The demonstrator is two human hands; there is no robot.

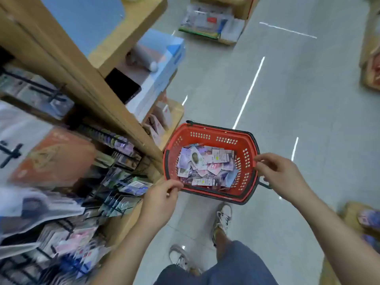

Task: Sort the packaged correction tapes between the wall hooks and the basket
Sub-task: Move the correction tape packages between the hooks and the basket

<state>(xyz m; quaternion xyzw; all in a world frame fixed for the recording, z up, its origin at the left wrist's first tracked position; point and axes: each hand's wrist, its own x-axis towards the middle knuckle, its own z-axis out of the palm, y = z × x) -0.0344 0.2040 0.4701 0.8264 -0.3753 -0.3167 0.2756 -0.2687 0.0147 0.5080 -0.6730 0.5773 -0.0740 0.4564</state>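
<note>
Red perforated plastic basket [211, 138] sits on the floor [308, 99], packaged correction tapes [205, 165] heaped loosely inside. Left hand [162, 194] curls at its near rim, right hand [277, 173] at its right rim; whether either truly grips, I cannot tell. Black wire wall hooks [115, 138] carrying packs stand left of the basket. Probably the basket is being positioned; next, one hand must reach in for a single pack.
</note>
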